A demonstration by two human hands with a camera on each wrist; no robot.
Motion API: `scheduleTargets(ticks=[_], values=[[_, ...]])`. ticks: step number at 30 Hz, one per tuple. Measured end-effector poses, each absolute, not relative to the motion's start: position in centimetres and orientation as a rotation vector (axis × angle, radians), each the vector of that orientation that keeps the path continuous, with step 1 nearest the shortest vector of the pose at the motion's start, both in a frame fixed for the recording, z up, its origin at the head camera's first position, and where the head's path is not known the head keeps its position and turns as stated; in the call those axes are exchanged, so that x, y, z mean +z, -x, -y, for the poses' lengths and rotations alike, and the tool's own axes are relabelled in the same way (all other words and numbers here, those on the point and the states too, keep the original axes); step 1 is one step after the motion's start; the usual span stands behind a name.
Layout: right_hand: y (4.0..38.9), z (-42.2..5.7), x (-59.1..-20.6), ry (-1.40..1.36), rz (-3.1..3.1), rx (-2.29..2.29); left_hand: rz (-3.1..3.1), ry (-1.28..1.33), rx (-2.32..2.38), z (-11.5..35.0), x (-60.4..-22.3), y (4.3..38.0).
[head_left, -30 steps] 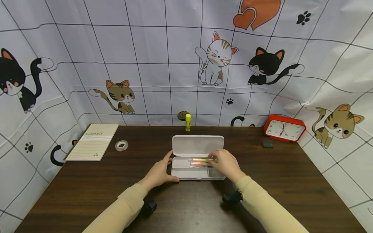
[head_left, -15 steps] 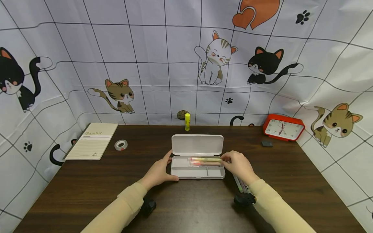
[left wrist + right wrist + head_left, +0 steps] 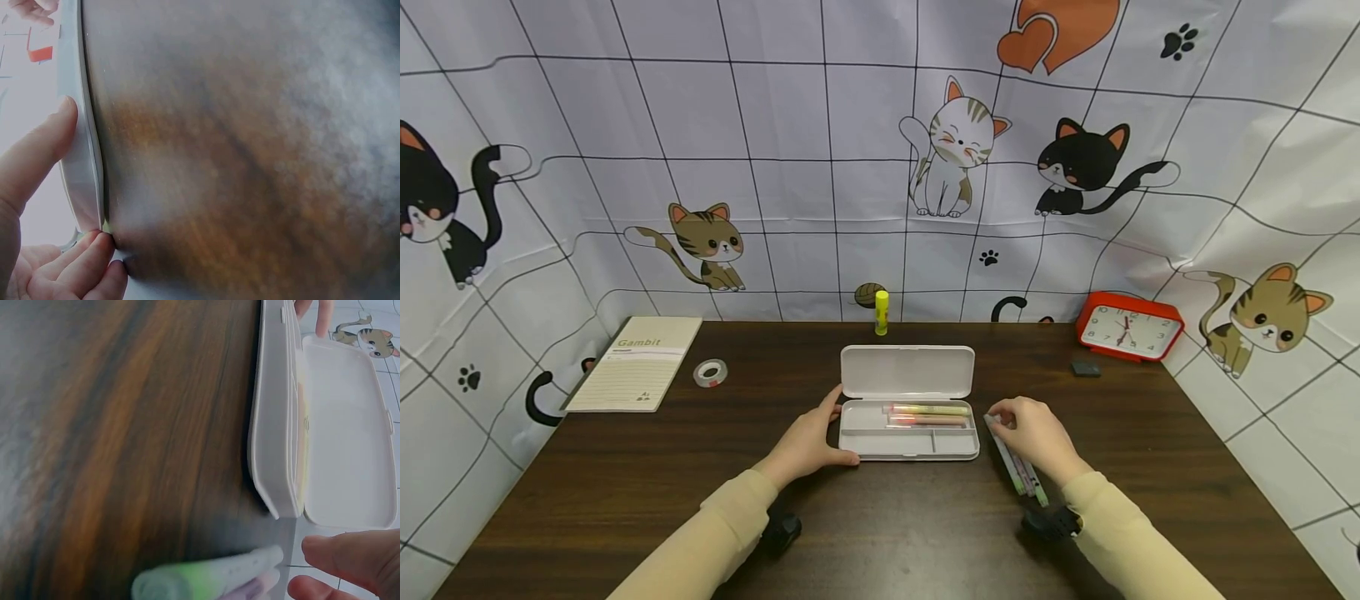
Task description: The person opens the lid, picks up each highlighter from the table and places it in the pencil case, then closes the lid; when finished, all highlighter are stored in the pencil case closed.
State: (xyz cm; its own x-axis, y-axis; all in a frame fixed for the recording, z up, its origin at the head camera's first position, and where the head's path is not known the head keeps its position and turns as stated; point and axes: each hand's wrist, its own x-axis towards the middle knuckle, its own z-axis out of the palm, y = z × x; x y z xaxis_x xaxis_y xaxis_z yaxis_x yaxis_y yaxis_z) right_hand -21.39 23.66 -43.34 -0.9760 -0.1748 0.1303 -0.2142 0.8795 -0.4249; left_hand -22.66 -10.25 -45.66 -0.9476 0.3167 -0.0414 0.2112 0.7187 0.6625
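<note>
A white pencil case lies with its lid raised; a yellow pen and a pinkish-orange pen sit in its rear compartment. My left hand grips the case's left end, thumb at the front and fingers round the side, as the left wrist view shows at the case wall. To the right of the case, my right hand is over the far ends of several pens with green and purple parts. In the right wrist view its thumb and forefinger are apart, beside the pen ends.
A yellow glue stick stands behind the case. At the left are a notebook and a tape roll. A red clock and a small dark block are at the back right. A patterned sheet hangs behind the table.
My right hand has let go of the pens in the case and moved right to the pens on the table. My left hand has stayed on the case.
</note>
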Motion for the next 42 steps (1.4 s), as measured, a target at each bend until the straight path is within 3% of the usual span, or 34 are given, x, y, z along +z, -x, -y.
scheduleTargets(ticks=[18,42], values=[[20.5,-27.0,-44.4,-0.273,2.982,0.727,-2.778,-0.439,1.037,10.2,-45.5,22.6],[20.3,-27.4,-44.2,-0.205,3.066,0.74,-2.771,-0.436,1.043,10.3,-45.5,22.7]])
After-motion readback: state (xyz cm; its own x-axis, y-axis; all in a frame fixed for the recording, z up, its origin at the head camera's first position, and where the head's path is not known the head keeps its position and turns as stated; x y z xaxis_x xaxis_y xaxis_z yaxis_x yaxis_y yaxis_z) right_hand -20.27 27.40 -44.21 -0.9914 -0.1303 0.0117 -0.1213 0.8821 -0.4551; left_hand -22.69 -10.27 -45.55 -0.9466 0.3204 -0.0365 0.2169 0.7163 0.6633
